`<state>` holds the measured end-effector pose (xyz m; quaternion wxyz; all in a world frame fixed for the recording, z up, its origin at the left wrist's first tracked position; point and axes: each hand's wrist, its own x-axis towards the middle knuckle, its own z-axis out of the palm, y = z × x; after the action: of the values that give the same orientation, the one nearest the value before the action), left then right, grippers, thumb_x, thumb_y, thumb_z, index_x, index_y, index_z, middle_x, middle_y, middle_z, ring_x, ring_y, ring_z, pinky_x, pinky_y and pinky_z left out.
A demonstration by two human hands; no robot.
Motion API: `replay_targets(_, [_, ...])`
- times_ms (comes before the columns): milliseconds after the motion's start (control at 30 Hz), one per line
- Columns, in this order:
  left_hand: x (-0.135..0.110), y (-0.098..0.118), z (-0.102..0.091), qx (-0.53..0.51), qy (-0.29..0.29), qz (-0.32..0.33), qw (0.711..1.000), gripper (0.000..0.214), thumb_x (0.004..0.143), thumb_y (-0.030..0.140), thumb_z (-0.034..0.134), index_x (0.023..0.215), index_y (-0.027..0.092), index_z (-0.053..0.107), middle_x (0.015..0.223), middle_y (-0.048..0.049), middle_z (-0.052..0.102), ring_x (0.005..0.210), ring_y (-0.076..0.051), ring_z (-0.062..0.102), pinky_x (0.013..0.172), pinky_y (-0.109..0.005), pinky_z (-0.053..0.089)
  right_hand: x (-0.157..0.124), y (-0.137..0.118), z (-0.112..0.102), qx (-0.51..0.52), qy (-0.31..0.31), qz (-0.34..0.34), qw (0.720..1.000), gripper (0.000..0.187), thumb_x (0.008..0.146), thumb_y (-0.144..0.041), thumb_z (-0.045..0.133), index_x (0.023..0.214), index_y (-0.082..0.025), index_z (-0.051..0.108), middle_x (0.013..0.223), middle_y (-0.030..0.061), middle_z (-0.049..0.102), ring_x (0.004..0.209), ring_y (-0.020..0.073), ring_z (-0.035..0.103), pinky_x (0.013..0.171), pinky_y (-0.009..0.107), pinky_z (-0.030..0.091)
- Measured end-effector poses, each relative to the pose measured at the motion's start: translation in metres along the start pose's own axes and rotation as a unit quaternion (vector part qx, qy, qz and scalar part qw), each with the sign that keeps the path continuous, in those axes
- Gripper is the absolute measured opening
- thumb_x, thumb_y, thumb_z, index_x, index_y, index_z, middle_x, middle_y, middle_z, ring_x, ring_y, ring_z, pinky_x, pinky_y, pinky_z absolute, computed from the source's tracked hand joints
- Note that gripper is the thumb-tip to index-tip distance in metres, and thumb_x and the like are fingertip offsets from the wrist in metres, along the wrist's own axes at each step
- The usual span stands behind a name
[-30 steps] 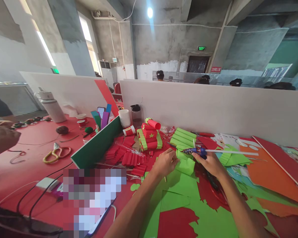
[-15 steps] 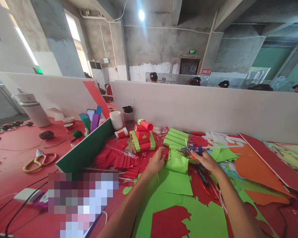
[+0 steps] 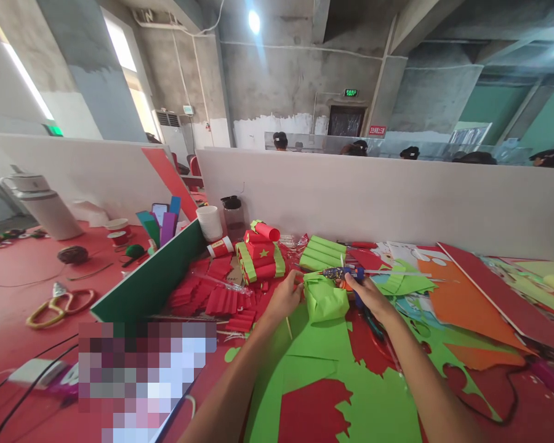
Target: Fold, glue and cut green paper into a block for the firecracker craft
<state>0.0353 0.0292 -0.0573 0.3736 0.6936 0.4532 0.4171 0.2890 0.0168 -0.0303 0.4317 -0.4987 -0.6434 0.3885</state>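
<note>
The person's left hand (image 3: 284, 298) is pinching the left edge of a folded green paper piece (image 3: 325, 300), fingers closed on it. A thin wooden stick (image 3: 288, 327) is poking out from under that hand. The right hand (image 3: 368, 296) is wrapping around a blue glue gun (image 3: 346, 274), gripping it shut. It is holding the gun level just above the top of the green piece, with the nozzle pointing left and a pale glue stick trailing off to the right. The green piece is sitting upright on the red counter (image 3: 23, 271), between the two hands, on top of loose green and red paper sheets (image 3: 332, 381).

Just behind the left hand, a red-and-green paper model (image 3: 258, 255) with a yellow star is standing. A stack of green paper rolls (image 3: 323, 251) is lying beside it, and red pleated strips (image 3: 221, 300) are spreading out to its left. Farther left, a green board (image 3: 148, 284) is leaning on edge, and yellow-handled scissors (image 3: 58, 304) are lying well apart from the hands. White cups (image 3: 209, 221) are standing against the white partition (image 3: 397, 197).
</note>
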Motion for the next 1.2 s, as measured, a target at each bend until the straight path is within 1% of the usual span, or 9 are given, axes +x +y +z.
replay_targets(100, [0.0,0.0,-0.002,0.079,0.046,0.065,0.994,0.017,0.088,0.014,0.048,0.103,0.019,0.054,0.1,-0.0067,0.067,0.082,-0.016,0.066,0.072,-0.028,0.054,0.001,0.002,0.003,-0.012,-0.001,-0.008,1.0,0.058,0.085,-0.073,0.048,0.089,-0.02,0.073,0.095,0.0087,0.076,0.099,0.0291,0.069,0.091,0.043,0.053])
replay_targets(200, [0.0,0.003,-0.005,0.112,0.051,0.109,0.986,0.028,0.087,0.009,0.047,0.112,0.02,0.056,0.114,-0.0099,0.066,0.101,-0.021,0.064,0.083,-0.032,0.052,0.001,0.001,0.002,-0.036,0.015,-0.021,0.999,0.056,0.085,-0.072,0.049,0.091,-0.02,0.072,0.095,0.0086,0.076,0.1,0.0303,0.067,0.09,0.043,0.053])
replay_targets(267, [0.0,0.007,-0.006,0.131,0.04,0.118,0.984,0.029,0.089,0.011,0.046,0.113,0.021,0.058,0.114,-0.0096,0.068,0.102,-0.022,0.064,0.086,-0.033,0.051,0.0,-0.002,0.0,-0.046,0.017,-0.015,0.999,0.055,0.085,-0.071,0.05,0.09,-0.021,0.072,0.09,0.0082,0.076,0.088,0.0291,0.069,0.075,0.039,0.056])
replay_targets(367, [0.0,0.012,-0.008,0.157,0.035,0.121,0.979,0.025,0.093,0.017,0.045,0.109,0.02,0.063,0.111,-0.0092,0.069,0.098,-0.022,0.065,0.085,-0.033,0.05,-0.004,-0.01,-0.007,-0.08,0.017,-0.016,0.997,0.052,0.087,-0.067,0.048,0.085,-0.02,0.07,0.068,0.0049,0.07,0.058,0.0226,0.063,0.052,0.032,0.049])
replay_targets(433, [-0.001,0.014,-0.01,0.166,0.036,0.124,0.978,0.026,0.095,0.02,0.043,0.108,0.02,0.065,0.111,-0.0089,0.069,0.097,-0.021,0.065,0.085,-0.032,0.05,-0.008,-0.018,-0.011,-0.135,0.038,-0.059,0.988,0.047,0.088,-0.063,0.051,0.082,-0.02,0.069,0.063,0.0029,0.066,0.056,0.0211,0.06,0.055,0.031,0.047])
replay_targets(533, [-0.001,0.014,-0.011,0.182,0.03,0.137,0.973,0.028,0.097,0.023,0.041,0.106,0.019,0.067,0.11,-0.0087,0.069,0.096,-0.02,0.065,0.084,-0.031,0.05,-0.013,-0.028,-0.013,-0.211,0.062,-0.143,0.965,0.038,0.088,-0.056,0.054,0.084,-0.021,0.066,0.074,0.0034,0.068,0.072,0.0229,0.063,0.068,0.032,0.049])
replay_targets(767, [0.001,0.017,-0.015,0.203,0.034,0.135,0.969,0.028,0.097,0.027,0.041,0.093,0.018,0.068,0.095,-0.0079,0.069,0.086,-0.019,0.063,0.079,-0.028,0.048,-0.017,-0.035,0.0,-0.355,0.005,-0.24,0.903,0.036,0.091,-0.054,0.054,0.074,-0.023,0.059,0.077,0.0026,0.062,0.07,0.0181,0.058,0.064,0.027,0.043])
replay_targets(967, [0.001,0.023,-0.017,0.188,0.042,0.11,0.975,0.024,0.095,0.025,0.044,0.086,0.018,0.064,0.079,-0.0041,0.063,0.075,-0.016,0.058,0.071,-0.026,0.044,-0.014,-0.034,0.012,-0.449,0.022,-0.285,0.846,0.037,0.095,-0.052,0.049,0.075,-0.022,0.06,0.079,0.0038,0.062,0.071,0.0174,0.058,0.062,0.027,0.038])
replay_targets(1200, [0.001,0.022,-0.015,0.18,0.048,0.102,0.977,0.022,0.094,0.024,0.043,0.08,0.019,0.059,0.073,-0.0013,0.059,0.066,-0.014,0.054,0.062,-0.023,0.04,-0.01,-0.029,0.023,-0.46,0.057,-0.3,0.834,0.039,0.095,-0.053,0.049,0.073,-0.022,0.059,0.077,0.0049,0.061,0.073,0.0185,0.057,0.062,0.027,0.037])
